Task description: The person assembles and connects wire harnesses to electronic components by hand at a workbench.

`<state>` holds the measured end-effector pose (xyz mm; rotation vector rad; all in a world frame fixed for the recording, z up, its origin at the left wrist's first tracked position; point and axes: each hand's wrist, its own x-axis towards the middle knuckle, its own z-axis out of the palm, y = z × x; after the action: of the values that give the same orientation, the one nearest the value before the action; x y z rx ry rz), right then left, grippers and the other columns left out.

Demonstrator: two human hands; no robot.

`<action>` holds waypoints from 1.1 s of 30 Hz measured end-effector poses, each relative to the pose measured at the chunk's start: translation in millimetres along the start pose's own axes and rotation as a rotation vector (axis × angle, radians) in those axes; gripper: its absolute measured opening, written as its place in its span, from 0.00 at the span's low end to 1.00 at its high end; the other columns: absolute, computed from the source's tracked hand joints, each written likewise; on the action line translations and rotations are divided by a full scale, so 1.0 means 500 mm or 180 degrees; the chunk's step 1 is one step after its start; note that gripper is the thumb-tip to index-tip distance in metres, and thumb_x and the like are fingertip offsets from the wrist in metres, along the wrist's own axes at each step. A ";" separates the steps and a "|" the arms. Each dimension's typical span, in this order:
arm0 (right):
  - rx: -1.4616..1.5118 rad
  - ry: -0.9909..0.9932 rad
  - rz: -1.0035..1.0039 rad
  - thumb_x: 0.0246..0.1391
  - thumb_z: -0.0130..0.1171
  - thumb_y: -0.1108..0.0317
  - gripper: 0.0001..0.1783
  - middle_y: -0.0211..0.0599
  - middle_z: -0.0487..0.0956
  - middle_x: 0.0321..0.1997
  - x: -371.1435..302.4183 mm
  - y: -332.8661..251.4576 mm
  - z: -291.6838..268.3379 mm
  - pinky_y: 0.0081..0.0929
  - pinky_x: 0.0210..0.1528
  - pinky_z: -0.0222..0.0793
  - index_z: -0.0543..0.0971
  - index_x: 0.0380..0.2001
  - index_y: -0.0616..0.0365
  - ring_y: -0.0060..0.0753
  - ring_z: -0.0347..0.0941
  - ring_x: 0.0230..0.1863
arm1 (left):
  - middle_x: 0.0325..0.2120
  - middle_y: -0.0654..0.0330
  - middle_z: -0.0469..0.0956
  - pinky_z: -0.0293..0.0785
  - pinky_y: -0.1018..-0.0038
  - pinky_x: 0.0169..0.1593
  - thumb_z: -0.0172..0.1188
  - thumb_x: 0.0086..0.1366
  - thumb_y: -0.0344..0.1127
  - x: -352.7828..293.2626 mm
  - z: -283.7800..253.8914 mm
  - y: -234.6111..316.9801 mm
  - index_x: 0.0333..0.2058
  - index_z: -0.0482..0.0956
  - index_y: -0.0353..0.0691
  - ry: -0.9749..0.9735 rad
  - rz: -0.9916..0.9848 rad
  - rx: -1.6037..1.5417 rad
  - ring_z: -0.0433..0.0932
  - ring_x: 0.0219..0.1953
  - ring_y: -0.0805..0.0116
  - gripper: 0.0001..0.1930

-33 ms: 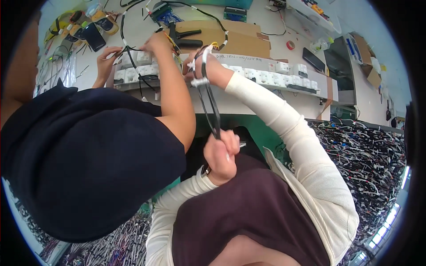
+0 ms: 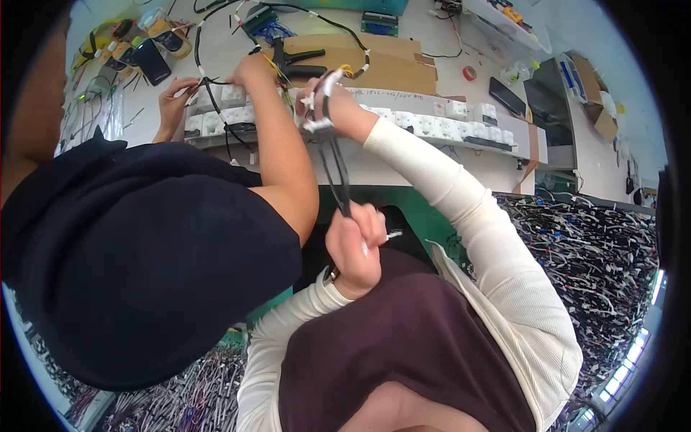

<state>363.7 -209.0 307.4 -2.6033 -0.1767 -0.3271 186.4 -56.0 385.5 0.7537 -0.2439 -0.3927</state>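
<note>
Two hands of the person in cream sleeves hold one black cable bundle [image 2: 335,167] in the middle of the head view. The right hand [image 2: 327,101] is high up, fingers closed around the top end, where white ties or tape wrap the wires. The left hand [image 2: 354,248] is lower, shut in a fist on the bottom end, with a small white bit sticking out beside it. The bundle looks pulled straight between them, just in front of the bench [image 2: 403,162].

A co-worker in a dark shirt fills the left side. That person's bare arm [image 2: 284,165] reaches to the white blocks [image 2: 432,124] on the bench, touching thin wires there. A black hand tool [image 2: 302,61] lies on cardboard [image 2: 392,70] at the top. A big pile of wires [image 2: 590,245] sits at the right.

This looks like the wrapping step on the bundle. A next move would need both ends held tight.
</note>
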 end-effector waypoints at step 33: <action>0.0729 0.0595 -0.0787 0.52 0.71 0.60 0.50 0.54 0.60 0.73 -0.171 0.227 -0.444 0.44 0.70 0.59 0.56 0.71 0.63 0.57 0.57 0.73 | 0.14 0.71 0.55 0.45 0.79 0.16 0.46 0.77 0.47 0.522 0.198 0.002 0.28 0.69 0.41 0.1218 0.0870 0.1274 0.51 0.13 0.81 0.19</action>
<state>258.4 -423.3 418.8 -2.3121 -0.4450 -0.5981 386.5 -228.2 475.6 1.1541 -0.0607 0.0688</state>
